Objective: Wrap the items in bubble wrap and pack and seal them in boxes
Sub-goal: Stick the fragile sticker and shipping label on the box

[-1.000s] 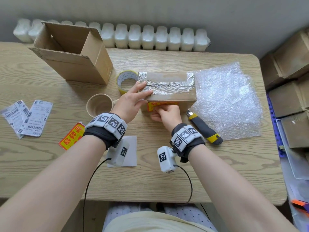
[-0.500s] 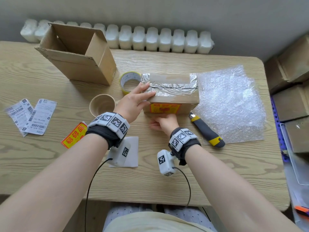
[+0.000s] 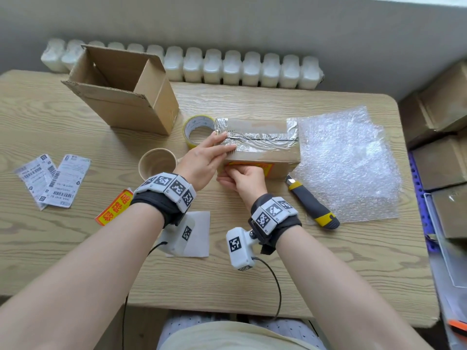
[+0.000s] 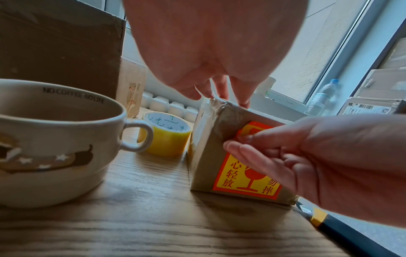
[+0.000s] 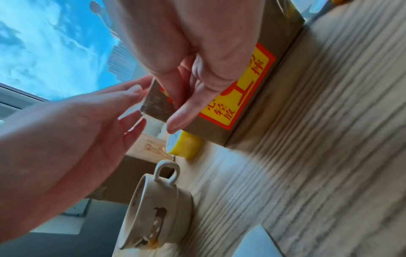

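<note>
A small taped cardboard box (image 3: 267, 157) lies on the table's middle. My left hand (image 3: 209, 155) rests on its left end, fingers straight on the shiny tape, as the left wrist view shows over the box's corner (image 4: 204, 156). My right hand (image 3: 240, 176) presses the left part of a red and yellow fragile sticker (image 4: 241, 180) on the box's near face; its index fingertip (image 4: 248, 137) sits on the sticker's upper corner. The right wrist view shows the sticker (image 5: 246, 92) flat under that hand (image 5: 193, 78). A beige mug (image 3: 156, 165) stands unwrapped left of the box.
An open empty carton (image 3: 121, 89) stands back left, a yellow tape roll (image 3: 198, 127) beside the box. Bubble wrap sheets (image 3: 346, 160) and a utility knife (image 3: 310, 203) lie right. Shipping labels (image 3: 53, 180), a spare sticker (image 3: 115, 207) and backing paper (image 3: 199, 233) lie near left.
My right hand dropped below the sticker half a second ago and is now back up on its left part. The left hand has stayed on the box's top.
</note>
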`<state>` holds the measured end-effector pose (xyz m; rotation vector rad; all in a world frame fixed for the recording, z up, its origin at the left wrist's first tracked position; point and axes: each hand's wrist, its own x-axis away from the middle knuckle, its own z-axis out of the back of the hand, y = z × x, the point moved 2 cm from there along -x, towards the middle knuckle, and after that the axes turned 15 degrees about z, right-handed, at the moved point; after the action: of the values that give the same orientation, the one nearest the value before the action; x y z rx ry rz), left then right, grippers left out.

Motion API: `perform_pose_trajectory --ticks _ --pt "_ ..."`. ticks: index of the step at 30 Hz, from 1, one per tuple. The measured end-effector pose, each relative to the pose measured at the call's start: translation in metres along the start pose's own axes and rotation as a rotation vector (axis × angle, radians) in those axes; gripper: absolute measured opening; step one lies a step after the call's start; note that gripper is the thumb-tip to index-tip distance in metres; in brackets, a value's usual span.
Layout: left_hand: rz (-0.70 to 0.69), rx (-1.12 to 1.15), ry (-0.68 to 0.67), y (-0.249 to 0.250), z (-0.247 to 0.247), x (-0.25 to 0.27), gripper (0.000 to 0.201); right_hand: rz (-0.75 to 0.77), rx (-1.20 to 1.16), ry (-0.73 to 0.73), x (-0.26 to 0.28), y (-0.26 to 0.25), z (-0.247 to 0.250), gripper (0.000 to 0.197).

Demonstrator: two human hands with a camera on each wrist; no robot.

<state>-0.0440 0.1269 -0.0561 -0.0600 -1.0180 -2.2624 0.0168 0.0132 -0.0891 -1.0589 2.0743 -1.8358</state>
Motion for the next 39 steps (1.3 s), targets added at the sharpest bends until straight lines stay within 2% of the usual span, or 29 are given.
perform_pose_trajectory --ticks 8,10,13,16,19,22,24,28,31,33,36,39 --pt "0.020 -0.028 -0.024 0.003 0.002 -0.001 0.032 0.163 0.105 -0.032 0.008 -0.014 0.008 0.014" --pt "0.011 -0.076 -0.011 0.006 0.004 -0.002 0.032 0.150 0.179 -0.056 0.012 -0.012 0.016 0.015" --pt "-0.011 -0.166 0.025 0.010 0.009 -0.002 0.031 0.046 0.320 -0.082 0.014 0.002 0.032 0.018" --pt "-0.017 -0.339 0.039 0.019 0.010 0.000 0.047 -0.037 0.362 0.028 0.004 0.008 0.052 0.015" --pt "-0.026 -0.476 0.115 0.029 0.005 0.001 0.042 -0.018 0.346 0.100 -0.007 -0.003 0.067 0.013" --pt "-0.033 -0.415 0.162 0.029 -0.003 0.003 0.035 -0.004 0.381 0.131 -0.009 -0.009 0.086 0.016" --pt "-0.046 -0.316 0.162 0.025 -0.006 0.006 0.035 0.012 0.514 0.126 -0.007 -0.010 0.098 0.018" --pt "-0.142 -0.257 0.234 0.018 -0.004 0.022 0.023 0.111 1.085 -0.115 0.008 -0.027 0.096 0.030" --pt "-0.174 -0.300 0.300 0.016 0.001 0.044 0.011 0.206 1.360 -0.290 0.021 -0.038 0.074 0.028" --pt "-0.179 -0.381 0.248 0.006 -0.001 0.060 0.023 0.258 1.480 -0.392 0.027 -0.041 0.055 0.029" --pt "-0.113 -0.510 0.169 -0.014 0.001 0.074 0.029 0.354 1.588 -0.493 0.031 -0.050 0.021 0.030" --pt "0.077 -0.574 0.110 -0.023 0.021 0.082 0.025 0.511 1.624 -0.508 0.033 -0.063 -0.020 0.030"
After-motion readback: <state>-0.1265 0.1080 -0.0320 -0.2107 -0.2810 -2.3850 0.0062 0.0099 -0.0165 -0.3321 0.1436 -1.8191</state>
